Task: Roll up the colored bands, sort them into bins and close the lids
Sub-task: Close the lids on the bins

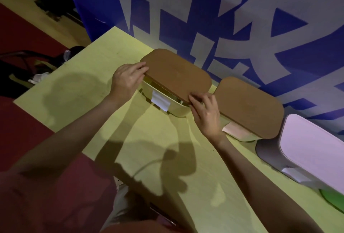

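Observation:
A brown lid (176, 73) lies tilted over a pale yellow bin (175, 108) that carries a white label. The lid's near edge stands a little above the bin's rim, leaving a gap. My left hand (126, 80) grips the lid's left end. My right hand (206, 113) pinches its near right corner. To the right stands a second bin (240, 134) with a brown lid (249, 106) flat on it. Further right is a pink-lidded bin (312, 149). No colored bands show; the bins' insides are hidden.
The bins stand in a row along the back of a yellow-green table (149, 149), against a blue and white banner (242, 18). A green object (333, 199) peeks in at the right edge. A dark chair (28, 65) with clutter is left of the table.

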A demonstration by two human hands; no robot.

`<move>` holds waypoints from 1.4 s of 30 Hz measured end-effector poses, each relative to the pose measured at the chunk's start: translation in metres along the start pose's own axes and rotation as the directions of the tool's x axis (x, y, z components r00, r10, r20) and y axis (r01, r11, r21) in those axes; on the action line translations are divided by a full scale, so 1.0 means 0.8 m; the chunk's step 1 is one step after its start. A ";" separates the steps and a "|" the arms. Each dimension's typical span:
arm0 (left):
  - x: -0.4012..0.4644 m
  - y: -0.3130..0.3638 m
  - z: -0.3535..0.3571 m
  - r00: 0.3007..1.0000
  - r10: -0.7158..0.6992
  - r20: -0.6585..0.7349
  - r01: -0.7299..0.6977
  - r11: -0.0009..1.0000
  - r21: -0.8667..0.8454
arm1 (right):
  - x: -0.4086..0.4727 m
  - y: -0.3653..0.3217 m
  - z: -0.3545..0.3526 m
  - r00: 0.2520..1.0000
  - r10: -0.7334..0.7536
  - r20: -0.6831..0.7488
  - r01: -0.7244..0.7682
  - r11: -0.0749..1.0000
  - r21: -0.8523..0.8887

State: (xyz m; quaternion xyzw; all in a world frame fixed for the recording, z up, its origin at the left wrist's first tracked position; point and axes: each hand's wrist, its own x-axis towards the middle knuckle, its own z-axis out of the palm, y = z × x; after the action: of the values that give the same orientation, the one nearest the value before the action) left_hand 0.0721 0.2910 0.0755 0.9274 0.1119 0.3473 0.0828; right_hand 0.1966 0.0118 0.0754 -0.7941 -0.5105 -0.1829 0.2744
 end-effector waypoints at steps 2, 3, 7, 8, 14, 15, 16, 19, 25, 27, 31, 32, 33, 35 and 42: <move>-0.006 -0.008 0.005 0.995 0.096 0.002 -0.096 0.987 0.126 | -0.004 0.002 0.007 0.999 -0.030 0.027 0.029 0.999 0.030; -0.008 -0.010 0.007 0.993 0.118 0.019 -0.119 0.980 0.158 | -0.005 0.002 0.010 0.998 -0.032 0.046 0.030 0.999 0.044; -0.005 -0.012 0.011 0.983 0.155 0.097 -0.171 0.966 0.192 | -0.007 0.003 0.009 0.997 -0.026 0.077 0.021 0.998 0.056; -0.003 -0.011 0.010 0.978 0.169 0.121 -0.190 0.963 0.193 | -0.007 0.003 0.008 0.996 -0.031 0.084 0.027 0.998 0.050; 0.005 -0.013 0.005 0.920 0.173 0.353 -0.259 0.943 0.212 | -0.006 0.006 0.003 0.977 -0.058 0.205 0.058 0.998 0.006; 0.006 -0.013 0.004 0.906 0.162 0.390 -0.255 0.946 0.201 | -0.004 0.005 0.002 0.973 -0.056 0.226 0.057 0.998 0.000; 0.006 -0.013 0.002 0.894 0.158 0.420 -0.257 0.947 0.192 | -0.002 0.004 0.002 0.968 -0.051 0.246 0.054 0.999 -0.007; 0.006 -0.019 -0.001 0.874 0.189 0.447 -0.299 0.935 0.189 | 0.008 -0.001 0.000 0.948 -0.014 0.319 0.032 0.998 -0.051; -0.005 -0.033 0.000 0.843 0.279 0.460 -0.405 0.892 0.201 | 0.014 -0.009 0.013 0.913 0.047 0.404 -0.017 0.997 -0.077; -0.010 -0.039 0.005 0.844 0.281 0.456 -0.399 0.899 0.184 | 0.012 -0.011 0.016 0.908 0.053 0.416 -0.030 0.998 -0.062; -0.012 -0.038 0.013 0.867 0.245 0.434 -0.315 0.944 0.095 | 0.013 -0.014 0.017 0.901 0.079 0.426 -0.060 0.997 -0.058; -0.011 -0.036 0.013 0.875 0.218 0.432 -0.281 0.956 0.085 | 0.015 -0.014 0.018 0.898 0.081 0.433 -0.059 0.996 -0.066; -0.010 -0.033 0.012 0.879 0.190 0.438 -0.246 0.966 0.075 | 0.016 -0.014 0.019 0.895 0.083 0.438 -0.056 0.996 -0.074; -0.011 -0.030 0.011 0.869 0.145 0.474 -0.205 0.976 0.076 | 0.019 -0.012 0.017 0.889 0.081 0.450 -0.045 0.995 -0.091; 0.015 -0.025 0.024 0.879 0.136 0.456 -0.198 0.976 0.092 | 0.039 0.000 0.014 0.854 0.111 0.508 -0.049 0.990 -0.134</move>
State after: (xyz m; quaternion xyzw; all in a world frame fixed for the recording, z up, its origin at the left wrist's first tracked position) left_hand 0.0909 0.3121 0.0638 0.9919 0.0327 0.1221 0.0126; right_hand 0.2092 0.0409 0.0846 -0.8493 -0.5201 0.0176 0.0889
